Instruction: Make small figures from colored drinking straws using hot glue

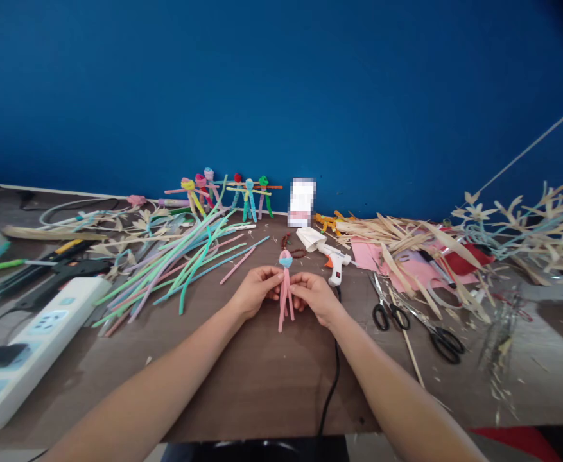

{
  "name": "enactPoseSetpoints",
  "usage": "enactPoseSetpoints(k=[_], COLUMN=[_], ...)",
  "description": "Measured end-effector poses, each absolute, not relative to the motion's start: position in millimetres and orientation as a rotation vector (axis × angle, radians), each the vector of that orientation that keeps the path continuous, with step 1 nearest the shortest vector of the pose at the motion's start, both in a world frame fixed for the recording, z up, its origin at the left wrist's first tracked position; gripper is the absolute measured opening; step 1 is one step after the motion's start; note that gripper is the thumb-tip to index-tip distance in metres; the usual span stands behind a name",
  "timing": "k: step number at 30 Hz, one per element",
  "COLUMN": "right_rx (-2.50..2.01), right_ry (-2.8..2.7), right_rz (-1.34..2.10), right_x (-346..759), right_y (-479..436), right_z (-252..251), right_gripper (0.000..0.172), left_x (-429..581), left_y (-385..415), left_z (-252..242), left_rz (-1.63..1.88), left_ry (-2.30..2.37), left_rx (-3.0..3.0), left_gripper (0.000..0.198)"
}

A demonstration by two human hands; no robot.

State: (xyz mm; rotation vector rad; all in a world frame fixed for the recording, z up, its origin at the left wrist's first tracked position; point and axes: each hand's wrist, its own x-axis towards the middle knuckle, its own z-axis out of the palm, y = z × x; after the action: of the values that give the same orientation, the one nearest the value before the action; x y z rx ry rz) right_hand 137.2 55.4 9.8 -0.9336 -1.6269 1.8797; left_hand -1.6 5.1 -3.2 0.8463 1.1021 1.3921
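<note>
From where I stood, the pink figure [284,292] was between the two hands, above the table [252,391]. The left hand [256,290] pinched it just below its blue band [285,262]; the right hand's [316,298] curled fingertips gripped its other side, strands hanging below.

A place for making crafts, like a workshop, is shown by the things on the brown table [262,385]. Fuzzy sticks in green, pink and blue [165,263] are heaped there. Little bright fuzzy dolls [249,186] are lined up by the blue wall [281,96], and a pink fuzzy doll with a blue band [286,280] is held. A white glue gun [337,262] and black-handled metal scissors [436,331] are laid out.
</note>
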Motion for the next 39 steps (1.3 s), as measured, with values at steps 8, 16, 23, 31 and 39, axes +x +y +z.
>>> enactPoseSetpoints(k=[8, 16, 23, 31, 39], right_rx=[-0.96, -0.903, -0.936, -0.957, -0.885], right_ry=[-1.579, -1.674, -1.664, -1.547, -1.657], right_rz=[1.814, 1.766, 1.761, 1.868, 1.758], right_x=[136.3, 135.2, 133.7, 133.3, 131.9], right_y=[56.6, 54.4, 52.6, 50.2, 46.2], right_z=[7.0, 4.3, 3.7, 8.5, 10.1], right_gripper=[0.013, 0.019, 0.017, 0.022, 0.027], left_x=[-0.2, 1.9, 4.8, 4.9, 5.2], left_y=[4.0, 4.3, 3.0, 3.2, 1.9], left_z=[1.4, -0.9, 1.9, 1.5, 4.3], left_rz=[1.39, 1.412, 1.38, 1.383, 1.387], left_ry=[1.111, 1.156, 1.2, 1.209, 1.374], left_rx=[0.822, 0.866, 0.963, 1.025, 1.266], left_gripper=[0.021, 0.02, 0.02, 0.019, 0.015])
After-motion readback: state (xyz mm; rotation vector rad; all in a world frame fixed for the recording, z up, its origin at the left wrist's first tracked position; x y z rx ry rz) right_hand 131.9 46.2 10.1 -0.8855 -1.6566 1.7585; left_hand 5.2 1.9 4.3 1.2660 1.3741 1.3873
